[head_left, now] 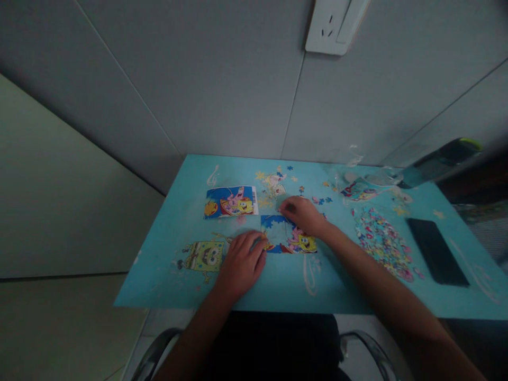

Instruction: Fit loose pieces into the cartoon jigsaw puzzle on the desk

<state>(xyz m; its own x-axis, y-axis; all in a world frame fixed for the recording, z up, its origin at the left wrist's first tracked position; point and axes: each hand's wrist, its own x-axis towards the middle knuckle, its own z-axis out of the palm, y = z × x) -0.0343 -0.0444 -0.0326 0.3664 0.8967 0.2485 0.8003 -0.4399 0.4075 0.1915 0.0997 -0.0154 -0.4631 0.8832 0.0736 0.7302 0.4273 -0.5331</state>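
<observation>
A partly built cartoon jigsaw (288, 241) lies in the middle of the blue table (278, 286). My left hand (241, 263) rests flat on the table, fingers stretched out, touching the puzzle's left edge. My right hand (302, 213) is over the puzzle's upper right corner with fingers curled down; whether a piece is under them is hidden. A printed reference picture (230, 201) lies behind and left of the puzzle. A few loose blue pieces (322, 200) lie just right of my right hand.
A heap of loose puzzle pieces (383, 242) lies at the right. A black phone (436, 251) lies beyond it. A clear plastic bag (363, 185) and a dark bottle (440, 160) are at the back right. A wall socket (333, 26) is above.
</observation>
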